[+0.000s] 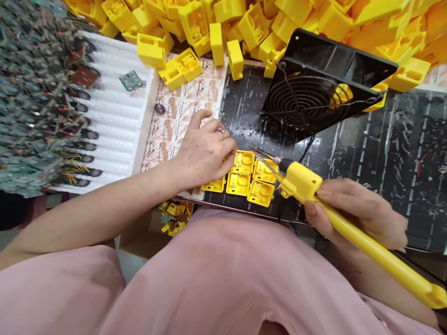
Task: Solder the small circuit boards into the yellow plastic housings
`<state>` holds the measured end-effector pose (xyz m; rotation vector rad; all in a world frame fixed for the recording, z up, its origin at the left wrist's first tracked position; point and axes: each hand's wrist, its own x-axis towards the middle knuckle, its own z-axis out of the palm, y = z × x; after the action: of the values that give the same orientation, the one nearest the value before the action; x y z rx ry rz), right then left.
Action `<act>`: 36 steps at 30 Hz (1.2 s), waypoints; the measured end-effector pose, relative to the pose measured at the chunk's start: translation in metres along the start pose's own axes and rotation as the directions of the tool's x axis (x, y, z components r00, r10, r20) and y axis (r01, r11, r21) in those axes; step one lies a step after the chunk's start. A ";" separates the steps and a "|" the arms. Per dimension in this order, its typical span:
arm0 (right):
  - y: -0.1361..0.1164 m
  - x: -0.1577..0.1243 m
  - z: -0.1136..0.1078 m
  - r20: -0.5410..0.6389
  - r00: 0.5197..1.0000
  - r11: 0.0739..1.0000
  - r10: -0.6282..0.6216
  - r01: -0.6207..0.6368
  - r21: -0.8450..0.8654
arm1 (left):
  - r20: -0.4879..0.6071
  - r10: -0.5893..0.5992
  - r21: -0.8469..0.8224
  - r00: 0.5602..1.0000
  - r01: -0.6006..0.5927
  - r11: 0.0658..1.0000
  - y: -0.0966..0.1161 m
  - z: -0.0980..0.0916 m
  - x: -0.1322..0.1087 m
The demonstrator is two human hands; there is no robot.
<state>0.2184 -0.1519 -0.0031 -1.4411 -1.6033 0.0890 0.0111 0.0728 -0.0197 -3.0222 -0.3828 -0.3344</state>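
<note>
Right hand (363, 211) grips a yellow soldering iron (366, 238), tip near yellow casings (239, 184) grouped at the bench (387, 172)'s near edge. Left hand (207, 151), fingers curled, is at the casings; its hold cannot be determined.

Behind the black fan (300, 102), my top edge crops the yellow housings (295, 11); well left of it, I see circuit boards (31, 102) blurred; nearer side, the left hand (209, 151) partly hides a casing (215, 187).
</note>
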 end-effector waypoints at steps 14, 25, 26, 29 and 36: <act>0.006 -0.012 -0.003 -0.044 0.997 0.980 0.059 -0.067 -0.186 | 0.217 0.154 -0.315 0.964 -0.080 0.946 -0.034 -0.032 -0.015; 0.002 -0.016 -0.006 -0.099 0.988 0.966 0.122 -0.141 -0.219 | 0.233 0.234 -0.265 0.944 -0.170 0.949 -0.022 -0.030 0.004; 0.000 -0.016 -0.005 -0.104 0.984 0.965 0.142 -0.162 -0.206 | 0.232 0.248 -0.190 0.940 -0.206 0.960 -0.018 -0.030 0.004; -0.004 -0.015 -0.004 -0.103 0.978 0.969 0.180 -0.194 -0.151 | 0.246 0.267 -0.010 0.932 -0.273 0.962 -0.012 -0.029 0.004; -0.003 -0.016 -0.004 -0.109 0.975 0.976 0.195 -0.204 -0.078 | 0.328 0.157 -0.078 0.932 -0.139 0.987 -0.008 -0.030 0.005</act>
<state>0.2168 -0.1675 -0.0078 -1.6474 -1.3931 0.0608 0.0072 0.0791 0.0109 -3.1349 -0.1639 0.1853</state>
